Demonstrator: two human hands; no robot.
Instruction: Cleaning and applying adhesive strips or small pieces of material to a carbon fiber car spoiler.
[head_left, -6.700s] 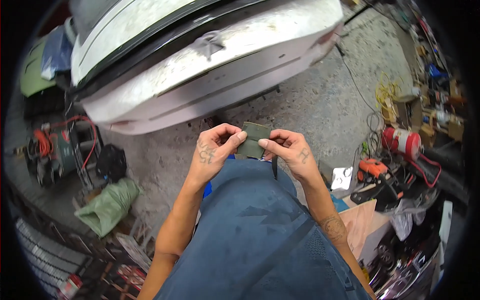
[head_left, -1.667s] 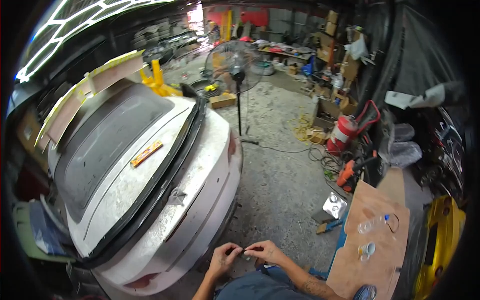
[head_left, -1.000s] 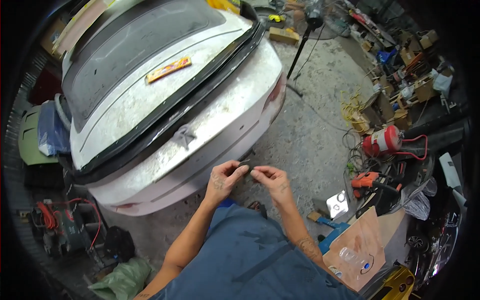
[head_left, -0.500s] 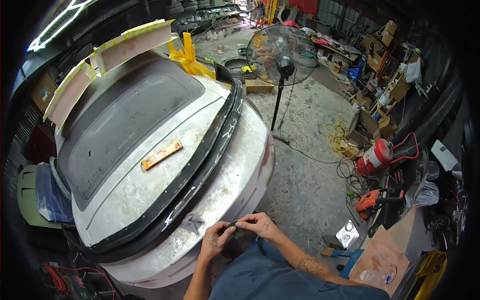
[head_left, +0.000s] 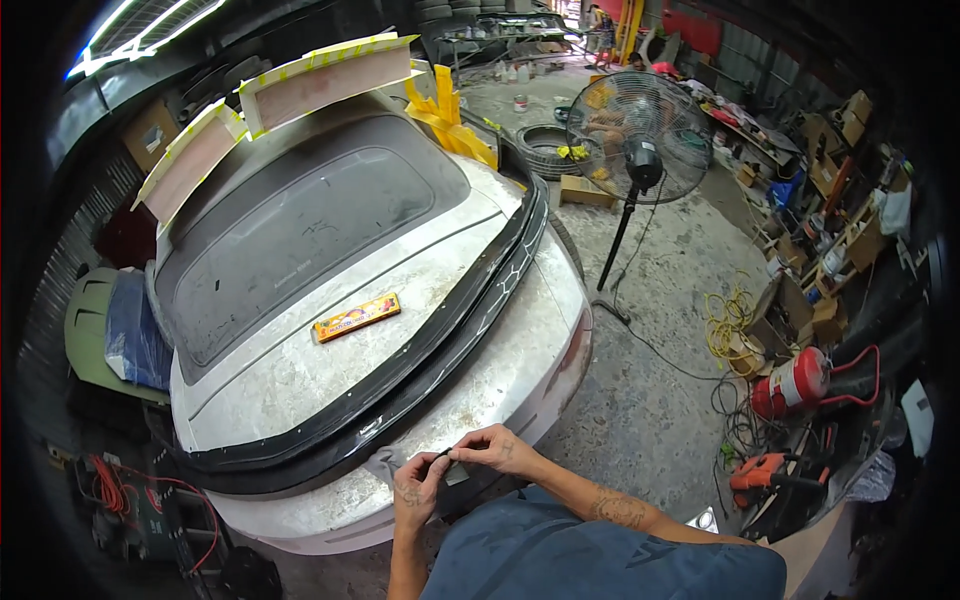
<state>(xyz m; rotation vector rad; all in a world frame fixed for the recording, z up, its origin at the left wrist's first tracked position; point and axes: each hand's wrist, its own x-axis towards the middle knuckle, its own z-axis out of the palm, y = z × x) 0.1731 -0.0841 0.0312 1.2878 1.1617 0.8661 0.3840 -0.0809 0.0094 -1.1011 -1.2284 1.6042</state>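
Over the near edge of a car's white, stained rear end (head_left: 500,385), my left hand (head_left: 417,483) and my right hand (head_left: 497,449) meet fingertip to fingertip. Both are closed in a pinch around a small dark piece (head_left: 447,453), too small and covered to name. Below the fingers shows a pale, flat scrap (head_left: 457,474); whether it belongs to the dark piece I cannot tell. A grey cloth (head_left: 383,462) lies on the bodywork beside my left hand. Farther up, a yellow-orange oblong box (head_left: 356,318) rests on the white panel, beyond a long black spoiler-like strip (head_left: 400,412).
Taped panels (head_left: 325,85) and yellow strips (head_left: 450,115) sit at the car's far side. To the right stand a pedestal fan (head_left: 640,150), a red fire extinguisher (head_left: 795,383) and an orange power tool (head_left: 757,478). Cables (head_left: 660,374) trail over the concrete floor.
The view has swung left, so car, fan and floor items sit farther right in it. My hands stay together, pinching the small dark piece.
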